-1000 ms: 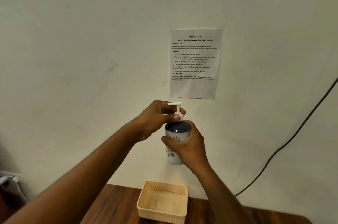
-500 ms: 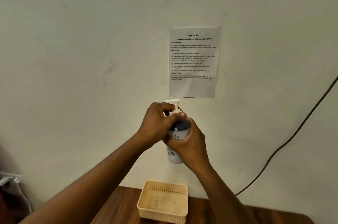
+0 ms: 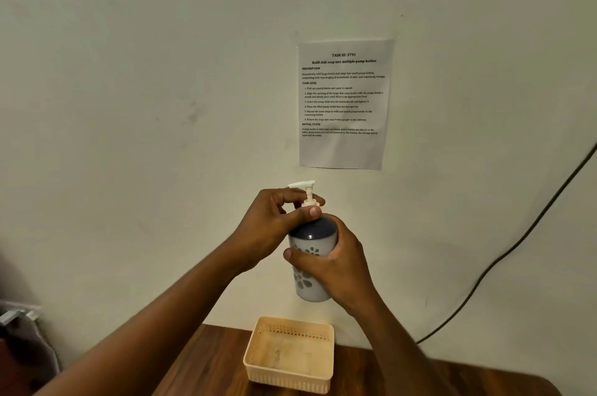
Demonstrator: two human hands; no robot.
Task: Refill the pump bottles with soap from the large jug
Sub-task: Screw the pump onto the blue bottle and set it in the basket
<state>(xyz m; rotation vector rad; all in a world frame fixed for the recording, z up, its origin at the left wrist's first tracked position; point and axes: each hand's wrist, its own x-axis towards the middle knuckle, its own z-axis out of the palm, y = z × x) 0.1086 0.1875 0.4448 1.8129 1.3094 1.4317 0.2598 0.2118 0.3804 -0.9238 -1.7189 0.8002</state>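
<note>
Regripped, my left hand (image 3: 271,221) pinches the pump (image 3: 307,198); right hand (image 3: 336,263) at 5 o'clock grips the bottle (image 3: 310,240); twist squarely.

Head cam, faces fwd toward wall (image 3: 161,72), hands close.

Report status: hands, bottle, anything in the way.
Left hand pinches pump. Right hand grips bottle, held above basket. Nothing blocking.

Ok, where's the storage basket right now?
In the head view the beige basket sits low and centre on the wooden table against the wall, directly below the pump bottle held up in both hands.
</note>
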